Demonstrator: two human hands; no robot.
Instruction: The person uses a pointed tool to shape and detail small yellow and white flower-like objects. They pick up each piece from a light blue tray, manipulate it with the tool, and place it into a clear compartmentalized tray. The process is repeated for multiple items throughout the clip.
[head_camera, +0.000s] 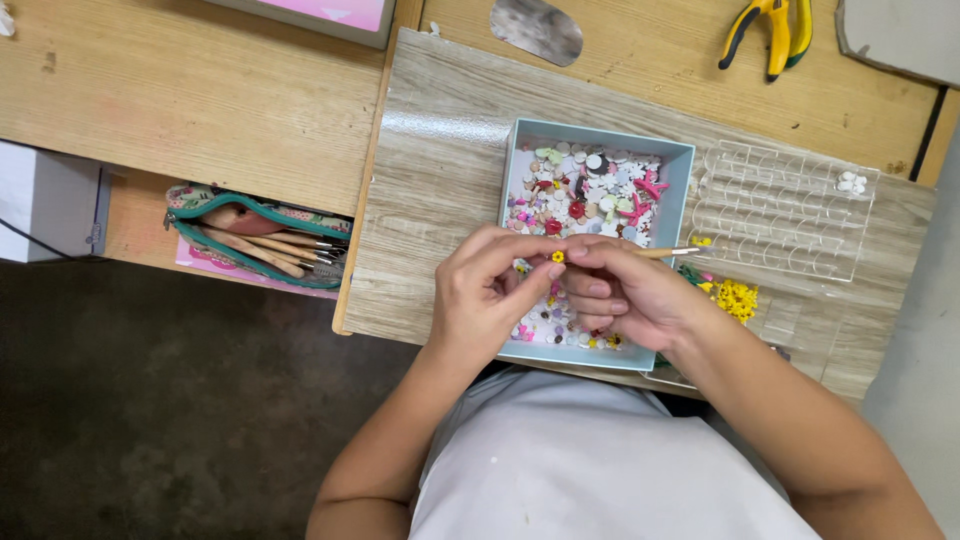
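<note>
Both hands meet over a shallow pale-blue box (600, 135) that sits on a wood-grain board (440, 150) laid across the counter (200, 110). The left hand (485, 290) has its grip pinched together on a tiny yellow flower charm (558, 257), thumb and forefinger tips closed around it just above the box's middle. The right hand (625, 295) touches the left at the fingertips and has its grip clamped on a thin wooden stick tool (668, 252), which lies nearly level and points toward the charm — whether its tip touches the charm cannot be told.

The box is filled with small mixed charms (590, 190): white, pink, red and purple pieces, with a couple of pink bows toward its right side. Just right of the box lies a clear plastic tray (780, 210) with rows of rounded compartments, a few white beads (852, 182) in its far corner. A cluster of yellow flower pieces (737, 298) lies near the right wrist.

Left of the board, a teal-edged zipper pouch (255, 240) lies open with wooden-handled tools inside. Yellow-handled pliers (770, 30) rest at the far edge of the counter — well apart from the hands.
</note>
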